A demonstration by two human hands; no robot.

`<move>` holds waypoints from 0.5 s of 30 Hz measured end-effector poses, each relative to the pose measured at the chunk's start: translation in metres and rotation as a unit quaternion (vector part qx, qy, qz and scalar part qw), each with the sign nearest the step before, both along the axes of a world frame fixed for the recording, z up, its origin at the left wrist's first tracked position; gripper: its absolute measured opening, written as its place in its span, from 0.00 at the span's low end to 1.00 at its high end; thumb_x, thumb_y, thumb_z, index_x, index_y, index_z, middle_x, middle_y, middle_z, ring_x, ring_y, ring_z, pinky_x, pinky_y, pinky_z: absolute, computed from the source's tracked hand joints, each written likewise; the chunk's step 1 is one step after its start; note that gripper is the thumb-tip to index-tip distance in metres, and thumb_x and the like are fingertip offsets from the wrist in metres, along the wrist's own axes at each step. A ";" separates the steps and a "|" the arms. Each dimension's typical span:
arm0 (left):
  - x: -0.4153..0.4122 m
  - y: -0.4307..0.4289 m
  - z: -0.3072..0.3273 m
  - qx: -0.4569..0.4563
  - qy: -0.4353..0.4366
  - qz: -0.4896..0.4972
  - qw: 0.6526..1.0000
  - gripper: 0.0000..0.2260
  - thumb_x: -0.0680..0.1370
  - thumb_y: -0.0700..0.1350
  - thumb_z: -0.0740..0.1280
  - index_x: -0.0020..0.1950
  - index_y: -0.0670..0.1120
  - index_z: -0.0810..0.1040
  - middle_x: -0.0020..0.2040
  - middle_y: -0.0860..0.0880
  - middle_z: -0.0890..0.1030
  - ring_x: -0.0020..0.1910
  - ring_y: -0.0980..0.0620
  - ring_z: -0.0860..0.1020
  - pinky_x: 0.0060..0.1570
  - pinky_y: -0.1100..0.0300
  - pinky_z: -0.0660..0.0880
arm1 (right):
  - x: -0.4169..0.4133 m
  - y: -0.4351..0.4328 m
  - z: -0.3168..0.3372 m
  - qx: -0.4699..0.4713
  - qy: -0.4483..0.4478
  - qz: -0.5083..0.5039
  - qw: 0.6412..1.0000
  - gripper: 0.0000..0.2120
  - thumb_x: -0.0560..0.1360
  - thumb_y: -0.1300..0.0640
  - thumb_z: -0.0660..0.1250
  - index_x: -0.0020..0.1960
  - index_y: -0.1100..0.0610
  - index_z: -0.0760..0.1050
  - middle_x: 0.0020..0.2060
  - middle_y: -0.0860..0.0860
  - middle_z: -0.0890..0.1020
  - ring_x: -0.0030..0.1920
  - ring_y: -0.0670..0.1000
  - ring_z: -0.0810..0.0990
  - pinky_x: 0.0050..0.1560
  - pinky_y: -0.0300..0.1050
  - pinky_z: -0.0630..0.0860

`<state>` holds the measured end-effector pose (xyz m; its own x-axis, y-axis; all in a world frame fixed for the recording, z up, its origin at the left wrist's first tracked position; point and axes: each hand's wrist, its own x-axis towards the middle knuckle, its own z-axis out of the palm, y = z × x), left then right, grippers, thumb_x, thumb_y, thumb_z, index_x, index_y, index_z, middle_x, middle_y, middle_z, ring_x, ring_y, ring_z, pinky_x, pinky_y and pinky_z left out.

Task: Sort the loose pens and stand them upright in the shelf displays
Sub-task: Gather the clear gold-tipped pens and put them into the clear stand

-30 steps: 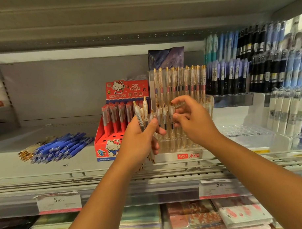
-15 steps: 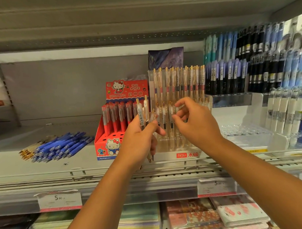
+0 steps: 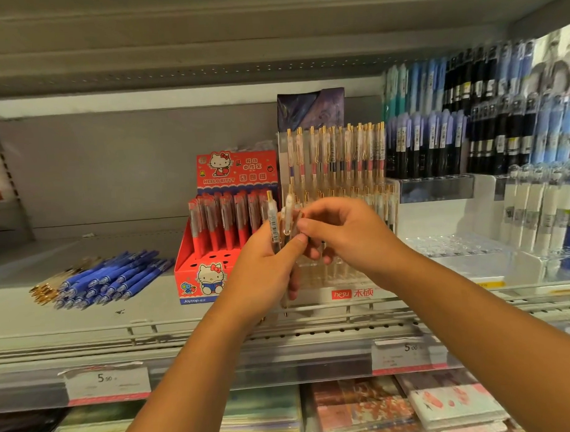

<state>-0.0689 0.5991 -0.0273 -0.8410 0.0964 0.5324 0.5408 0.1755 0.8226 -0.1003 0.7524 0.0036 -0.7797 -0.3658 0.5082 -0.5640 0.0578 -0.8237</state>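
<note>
Head view has both our hands raised in front of the clear acrylic pen display (image 3: 351,293), which we take as our landmark on the shelf (image 3: 87,323). Our left hand (image 3: 263,268) is curled into a fist round a small bunch of clear pens (image 3: 277,222) with gold clips, thumb pressed up along them. The pens stand roughly upright, their tops above the fist and their tips poking out below it, just in front of the display's left edge. Our right hand (image 3: 349,239) is partly curled too, and its thumb and first fingers pinch at the top of that same bunch. Which single pen they have we cannot tell.

Both hands cover the display's lower front rows. Its upper back row of matching gold-clipped pens (image 3: 336,156) stands upright and in plain sight above our knuckles.

Touching the display's left side sits a red Hello Kitty box (image 3: 211,276), with red pens (image 3: 225,218) upright in its back holes and several front holes bare. Well to the left of the display, loose blue pens (image 3: 111,276) lie flat in a heap on the shelf, with a few gold-tipped pens (image 3: 47,288) at the heap's far edge.

Right of the display stand racks of dark and blue pens (image 3: 436,146), then white-barrelled ones (image 3: 535,213). Below it, price labels (image 3: 108,383) hang on the shelf's front rail, and patterned notebooks (image 3: 445,404) lie on the level beneath.
</note>
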 end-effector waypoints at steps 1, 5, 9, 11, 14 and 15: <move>0.000 0.001 0.000 0.007 -0.005 -0.001 1.000 0.08 0.83 0.47 0.62 0.61 0.55 0.76 0.42 0.46 0.83 0.28 0.48 0.75 0.24 0.59 0.72 | -0.001 0.000 0.000 0.003 -0.001 -0.001 1.000 0.04 0.78 0.63 0.66 0.48 0.63 0.80 0.33 0.57 0.80 0.32 0.51 0.77 0.29 0.40 0.75; 0.001 0.002 0.002 0.056 -0.029 -0.009 0.998 0.10 0.82 0.46 0.63 0.63 0.50 0.76 0.42 0.46 0.83 0.32 0.47 0.78 0.27 0.56 0.76 | -0.003 0.003 -0.001 -0.020 -0.009 -0.026 0.999 0.05 0.79 0.64 0.65 0.51 0.62 0.79 0.40 0.56 0.85 0.35 0.48 0.81 0.34 0.39 0.79; 0.002 0.003 0.004 0.106 -0.044 -0.023 0.993 0.09 0.82 0.45 0.62 0.61 0.46 0.75 0.44 0.45 0.83 0.35 0.44 0.81 0.34 0.49 0.81 | -0.006 0.006 0.001 -0.073 -0.012 -0.046 0.996 0.06 0.79 0.65 0.64 0.53 0.63 0.79 0.41 0.57 0.86 0.38 0.50 0.85 0.37 0.39 0.81; 0.002 0.003 0.004 0.118 -0.044 -0.017 0.992 0.08 0.82 0.44 0.62 0.60 0.46 0.76 0.43 0.50 0.83 0.35 0.44 0.82 0.36 0.47 0.82 | -0.007 0.008 0.002 -0.101 -0.019 -0.051 0.993 0.06 0.79 0.65 0.64 0.53 0.63 0.79 0.41 0.57 0.86 0.41 0.51 0.86 0.37 0.41 0.82; 0.000 0.002 0.004 0.127 -0.047 -0.001 0.991 0.07 0.82 0.45 0.63 0.59 0.47 0.76 0.43 0.50 0.82 0.37 0.44 0.84 0.39 0.42 0.83 | -0.008 0.010 0.005 -0.142 -0.025 -0.062 0.988 0.06 0.79 0.65 0.63 0.52 0.61 0.78 0.42 0.57 0.85 0.40 0.53 0.86 0.37 0.43 0.83; 0.000 0.002 0.004 0.123 -0.046 0.006 0.991 0.07 0.82 0.45 0.63 0.59 0.47 0.76 0.43 0.49 0.83 0.38 0.44 0.84 0.40 0.41 0.83 | -0.008 0.011 0.006 -0.152 -0.024 -0.073 0.985 0.06 0.80 0.65 0.63 0.52 0.61 0.78 0.43 0.58 0.85 0.40 0.54 0.86 0.37 0.43 0.83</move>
